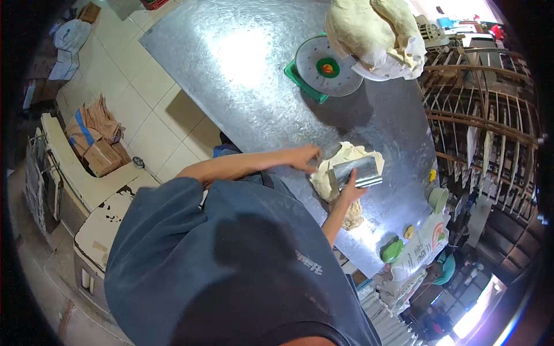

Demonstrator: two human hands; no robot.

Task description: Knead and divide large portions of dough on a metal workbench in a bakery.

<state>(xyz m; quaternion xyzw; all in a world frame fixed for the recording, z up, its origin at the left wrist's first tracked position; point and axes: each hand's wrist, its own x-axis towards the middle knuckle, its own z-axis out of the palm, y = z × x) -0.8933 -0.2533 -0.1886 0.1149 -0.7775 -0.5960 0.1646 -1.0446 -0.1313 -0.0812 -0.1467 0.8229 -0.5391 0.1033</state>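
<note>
My right hand (348, 190) grips a metal dough scraper (359, 172) by its rolled edge, with the blade lying over a pale mass of dough (323, 179). At the dough's left edge is my left hand (304, 157), fingers apart and holding nothing; whether the fingertips touch the dough is unclear. A smaller, darker lump of dough (352, 218) sits on the metal table (259, 115), partly behind my right wrist. Beyond my hands stands a green scale (311, 86) with a round dial, and a large heap of dough (369, 34) is piled at it.
A green cloth-like item (392, 251), a small yellowish lump (409, 232) and a pale green bowl (438, 199) are along the table's right side, near a white sack (418, 245). Racks (479, 109) stand beyond. Cardboard boxes (103, 155) are at left.
</note>
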